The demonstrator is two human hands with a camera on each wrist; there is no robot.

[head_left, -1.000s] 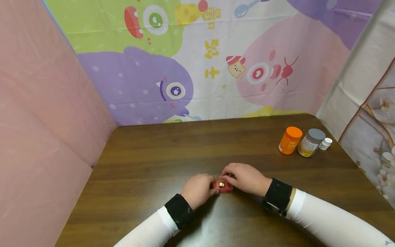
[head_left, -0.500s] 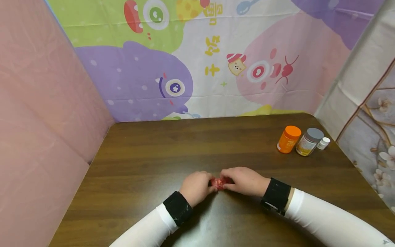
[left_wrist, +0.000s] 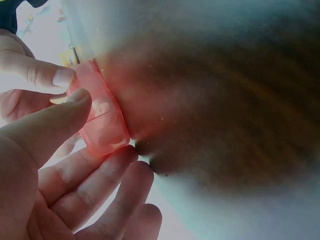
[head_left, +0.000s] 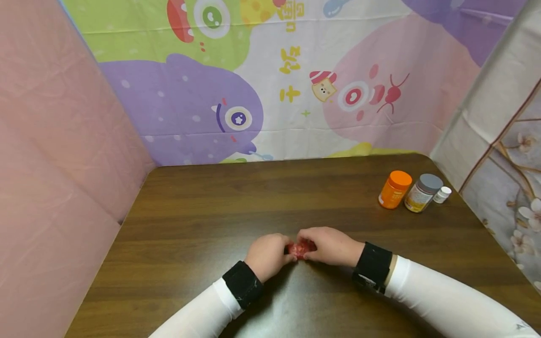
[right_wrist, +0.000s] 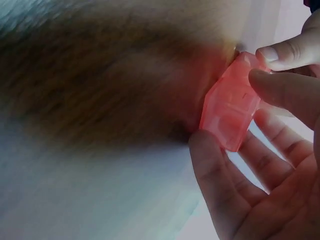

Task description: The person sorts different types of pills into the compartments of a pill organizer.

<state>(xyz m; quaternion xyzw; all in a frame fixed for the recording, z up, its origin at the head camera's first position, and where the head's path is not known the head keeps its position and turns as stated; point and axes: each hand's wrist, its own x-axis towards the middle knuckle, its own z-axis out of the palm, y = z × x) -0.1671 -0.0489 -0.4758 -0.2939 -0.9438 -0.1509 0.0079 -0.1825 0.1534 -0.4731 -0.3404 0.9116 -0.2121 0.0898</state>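
A small translucent red pill box (head_left: 299, 250) lies on the table between both hands. Its left end is pinched between thumb and fingers of my left hand (head_left: 266, 256). At the other end, my right hand (head_left: 331, 246) grips it the same way. In the left wrist view the pill box (left_wrist: 107, 127) looks closed, and pale shapes show faintly through its plastic. The right wrist view shows the angled end of the pill box (right_wrist: 230, 110), with both thumbs close together on it. Parts of the box are hidden behind the fingers.
At the back right of the brown wooden table (head_left: 203, 202) stand an orange bottle (head_left: 395, 189), a grey-lidded jar (head_left: 423, 193) and a small white bottle (head_left: 442, 195). A cartoon-printed cloth (head_left: 291, 126) hangs along the table's back edge.
A second ago the pill box stood open with pale yellow pills in plain sight. Its lid is now down over them, and my right hand has shifted left, closer to my left hand.
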